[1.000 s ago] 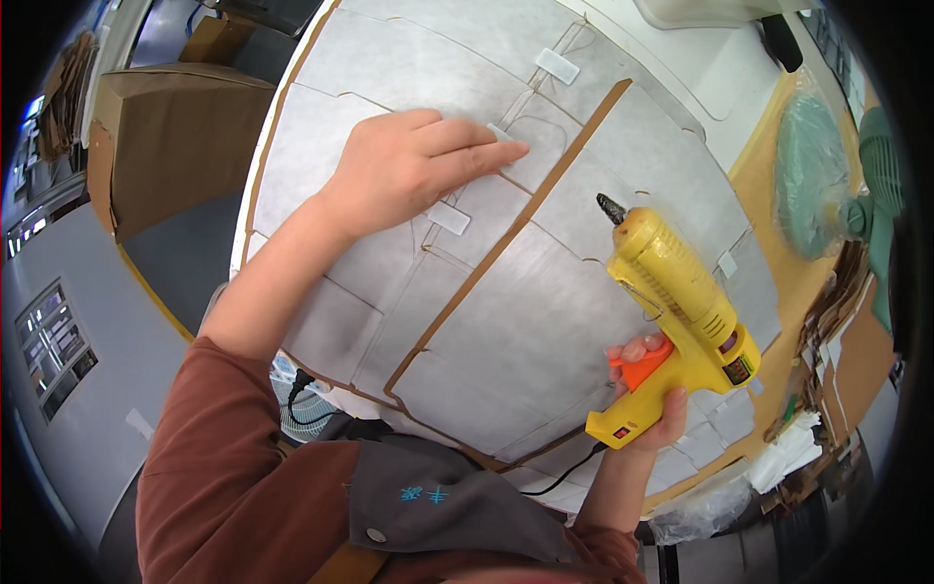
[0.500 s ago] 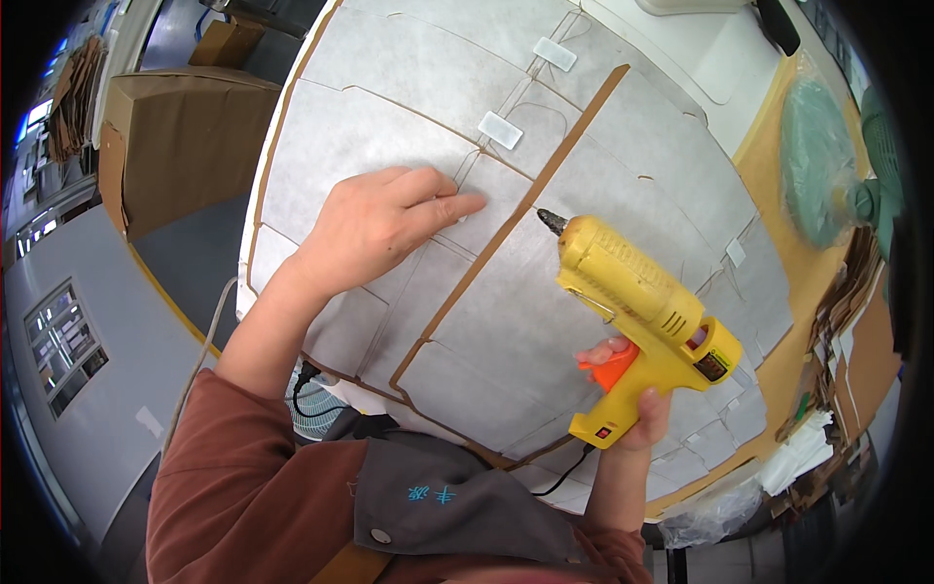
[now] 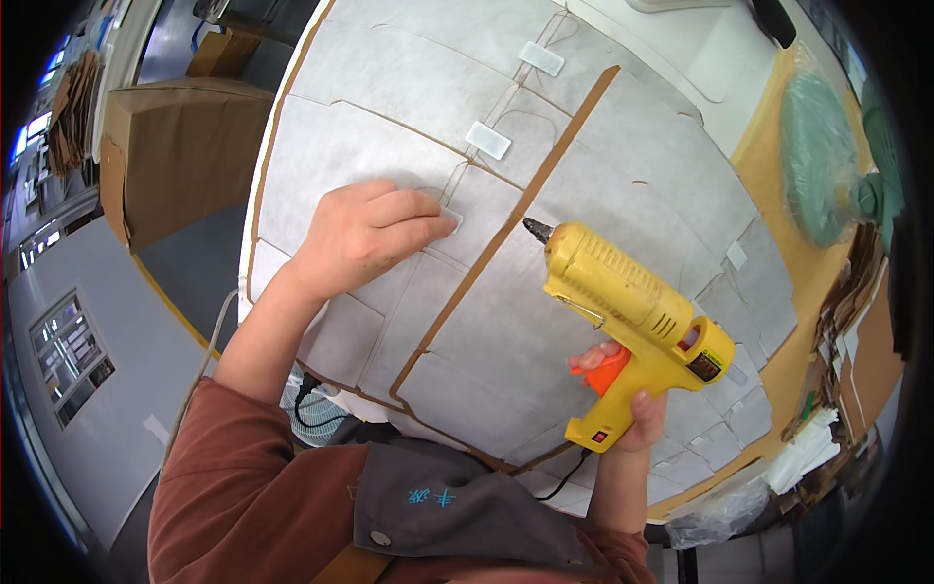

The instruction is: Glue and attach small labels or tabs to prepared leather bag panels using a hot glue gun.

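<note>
My right hand (image 3: pixel 642 419) is wrapped round the handle of a yellow glue gun (image 3: pixel 623 287), a finger at its orange trigger. The gun's dark nozzle points up and left, above a brown strip on the grey-white sheet (image 3: pixel 389 156). My left hand (image 3: pixel 375 234) is closed, fingertips on a small translucent white block (image 3: pixel 454 222) at the sheet, mostly covered by the fingers. Farther up the same line of thin wires sit two similar translucent blocks, the nearer block (image 3: pixel 488 140) and the farther block (image 3: pixel 542 58). Thin cords run between them.
A brown cardboard box (image 3: pixel 185 161) stands at the left beside a grey panel (image 3: pixel 92 380). On the right are a bagged green fan (image 3: pixel 819 146), stacked cardboard (image 3: pixel 856 360) and clear plastic wrap (image 3: pixel 720 511). The gun's black cord (image 3: pixel 569 479) hangs toward me.
My left hand has drawn slightly left and down, baring an edge of the block under its fingertips. The glue gun has shifted slightly left, and the whole view has shifted a little.
</note>
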